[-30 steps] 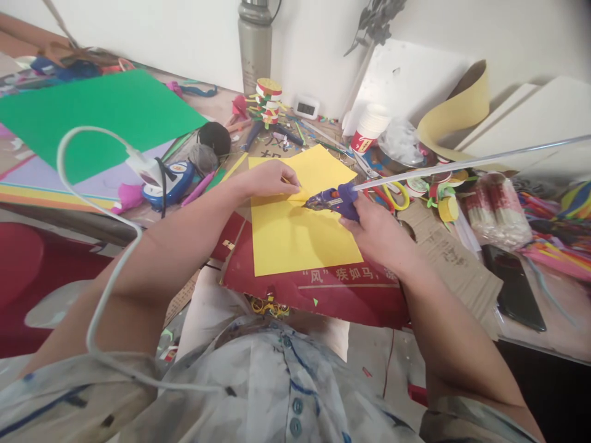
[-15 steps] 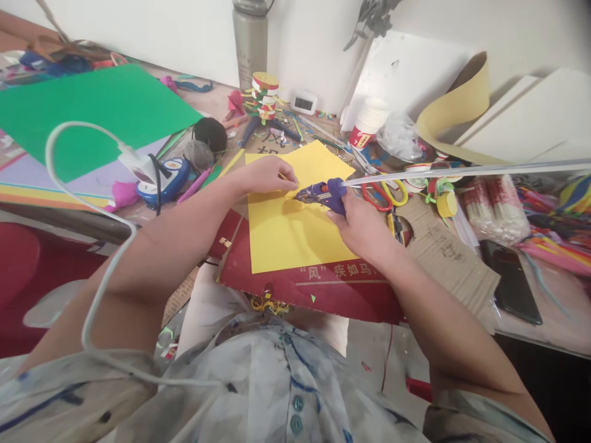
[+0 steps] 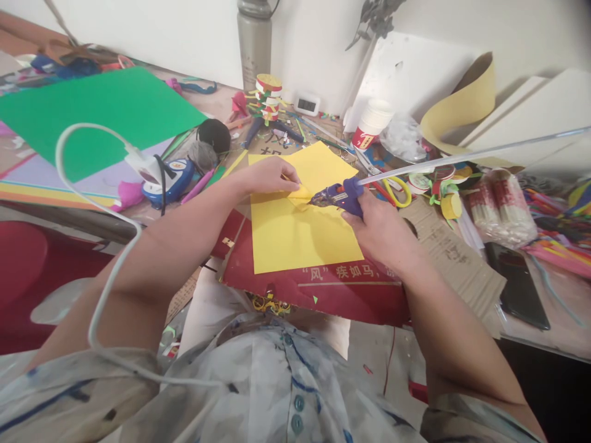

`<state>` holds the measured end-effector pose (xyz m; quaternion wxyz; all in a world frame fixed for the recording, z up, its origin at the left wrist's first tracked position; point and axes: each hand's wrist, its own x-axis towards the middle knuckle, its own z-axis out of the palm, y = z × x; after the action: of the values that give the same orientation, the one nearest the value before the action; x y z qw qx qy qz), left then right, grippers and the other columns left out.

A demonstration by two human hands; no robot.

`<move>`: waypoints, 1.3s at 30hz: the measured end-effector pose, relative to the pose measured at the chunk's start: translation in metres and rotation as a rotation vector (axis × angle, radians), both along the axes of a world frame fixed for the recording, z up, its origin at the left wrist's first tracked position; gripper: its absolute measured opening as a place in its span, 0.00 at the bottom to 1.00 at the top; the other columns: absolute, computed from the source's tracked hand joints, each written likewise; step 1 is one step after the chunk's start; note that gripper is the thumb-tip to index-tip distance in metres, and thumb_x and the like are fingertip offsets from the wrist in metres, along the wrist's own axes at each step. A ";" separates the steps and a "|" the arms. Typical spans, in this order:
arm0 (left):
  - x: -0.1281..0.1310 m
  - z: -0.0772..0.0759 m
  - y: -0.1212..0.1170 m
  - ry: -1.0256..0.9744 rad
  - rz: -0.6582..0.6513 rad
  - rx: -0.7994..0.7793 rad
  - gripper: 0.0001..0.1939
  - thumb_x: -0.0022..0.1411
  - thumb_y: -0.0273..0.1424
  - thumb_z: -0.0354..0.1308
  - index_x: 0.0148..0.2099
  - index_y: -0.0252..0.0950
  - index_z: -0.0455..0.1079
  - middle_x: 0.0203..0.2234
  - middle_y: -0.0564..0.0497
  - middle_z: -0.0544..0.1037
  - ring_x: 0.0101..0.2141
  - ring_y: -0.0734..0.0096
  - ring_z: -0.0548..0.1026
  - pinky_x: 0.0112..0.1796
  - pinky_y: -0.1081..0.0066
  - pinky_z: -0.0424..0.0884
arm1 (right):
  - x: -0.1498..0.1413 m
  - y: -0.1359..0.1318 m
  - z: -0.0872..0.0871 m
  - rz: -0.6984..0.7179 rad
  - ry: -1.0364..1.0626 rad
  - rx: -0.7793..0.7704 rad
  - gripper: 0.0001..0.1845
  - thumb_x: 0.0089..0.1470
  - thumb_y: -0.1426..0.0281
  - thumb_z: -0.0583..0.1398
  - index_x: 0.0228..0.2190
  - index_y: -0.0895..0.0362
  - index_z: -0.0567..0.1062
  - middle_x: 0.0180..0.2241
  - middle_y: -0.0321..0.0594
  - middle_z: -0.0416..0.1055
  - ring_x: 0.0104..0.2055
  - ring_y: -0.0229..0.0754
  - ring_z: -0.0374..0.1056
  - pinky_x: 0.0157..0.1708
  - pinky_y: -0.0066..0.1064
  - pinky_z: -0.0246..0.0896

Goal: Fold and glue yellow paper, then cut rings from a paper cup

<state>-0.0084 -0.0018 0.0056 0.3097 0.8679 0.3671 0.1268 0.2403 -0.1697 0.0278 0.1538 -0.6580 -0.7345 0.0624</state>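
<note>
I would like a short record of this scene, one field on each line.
Left hand: at yellow paper
Right hand: holds purple glue gun, its tip pointing toward the left hand
Under paper: red board
Far left: green sheet
Far right: black phone
Back: grey bottle, small white clock

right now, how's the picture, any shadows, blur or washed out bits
Head view: soft shadows fall on the yellow paper near the glue gun; head view: the wall looks pale and washed out; head view: writing on the cardboard at right is too blurred to read; head view: the top right corner is dark.
</note>
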 end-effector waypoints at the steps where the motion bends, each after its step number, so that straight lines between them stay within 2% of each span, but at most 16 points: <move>1: 0.000 0.000 0.000 0.003 0.000 0.003 0.16 0.60 0.38 0.64 0.45 0.36 0.87 0.44 0.47 0.89 0.44 0.63 0.83 0.50 0.67 0.74 | 0.002 0.000 0.001 -0.020 0.000 -0.002 0.27 0.68 0.64 0.57 0.64 0.60 0.73 0.48 0.58 0.82 0.53 0.67 0.78 0.53 0.55 0.73; 5: 0.000 0.001 0.000 0.013 -0.001 0.011 0.16 0.61 0.39 0.64 0.45 0.36 0.87 0.44 0.47 0.89 0.43 0.64 0.83 0.49 0.67 0.73 | 0.005 0.000 0.002 -0.080 -0.013 -0.011 0.24 0.68 0.62 0.58 0.60 0.60 0.75 0.44 0.60 0.81 0.50 0.69 0.79 0.51 0.57 0.73; 10: 0.000 -0.002 0.003 -0.012 -0.019 0.005 0.16 0.60 0.40 0.64 0.44 0.37 0.86 0.43 0.47 0.89 0.43 0.64 0.83 0.47 0.68 0.73 | -0.003 0.003 -0.012 -0.005 -0.005 0.061 0.25 0.69 0.63 0.56 0.62 0.61 0.73 0.48 0.59 0.81 0.54 0.66 0.77 0.54 0.56 0.72; 13: 0.000 -0.004 0.004 -0.032 -0.027 -0.005 0.16 0.59 0.40 0.64 0.43 0.37 0.86 0.42 0.47 0.89 0.42 0.64 0.83 0.45 0.68 0.73 | -0.005 0.006 -0.016 0.021 -0.005 0.038 0.24 0.70 0.62 0.55 0.60 0.61 0.73 0.51 0.60 0.81 0.56 0.65 0.77 0.56 0.56 0.71; 17: 0.000 -0.003 0.003 -0.013 -0.019 -0.009 0.17 0.59 0.40 0.64 0.44 0.37 0.87 0.42 0.47 0.89 0.42 0.64 0.83 0.47 0.68 0.73 | -0.004 0.006 -0.012 0.050 0.015 -0.001 0.26 0.70 0.63 0.54 0.63 0.62 0.72 0.52 0.61 0.81 0.56 0.65 0.77 0.56 0.55 0.71; 22: -0.001 -0.001 0.002 0.012 -0.019 -0.011 0.18 0.60 0.40 0.64 0.46 0.37 0.87 0.44 0.47 0.89 0.45 0.63 0.83 0.50 0.68 0.73 | -0.001 0.004 -0.006 0.011 0.025 0.051 0.28 0.68 0.65 0.54 0.64 0.63 0.72 0.51 0.60 0.82 0.54 0.66 0.78 0.52 0.53 0.73; 27: 0.000 0.000 0.001 0.013 -0.020 -0.003 0.17 0.60 0.40 0.64 0.45 0.37 0.87 0.43 0.47 0.89 0.43 0.63 0.83 0.48 0.68 0.73 | -0.006 0.005 -0.008 -0.005 -0.003 0.013 0.26 0.69 0.64 0.55 0.62 0.61 0.74 0.50 0.59 0.82 0.55 0.65 0.78 0.54 0.53 0.73; 39: 0.000 0.001 -0.001 0.006 -0.011 -0.014 0.16 0.60 0.39 0.64 0.45 0.37 0.87 0.45 0.48 0.89 0.44 0.64 0.83 0.49 0.69 0.73 | 0.001 -0.001 0.005 0.094 0.069 -0.007 0.25 0.69 0.63 0.55 0.62 0.56 0.75 0.52 0.54 0.82 0.55 0.64 0.77 0.53 0.53 0.73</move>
<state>-0.0086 -0.0028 0.0070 0.3155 0.8681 0.3641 0.1196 0.2417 -0.1711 0.0330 0.1737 -0.6208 -0.7586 0.0948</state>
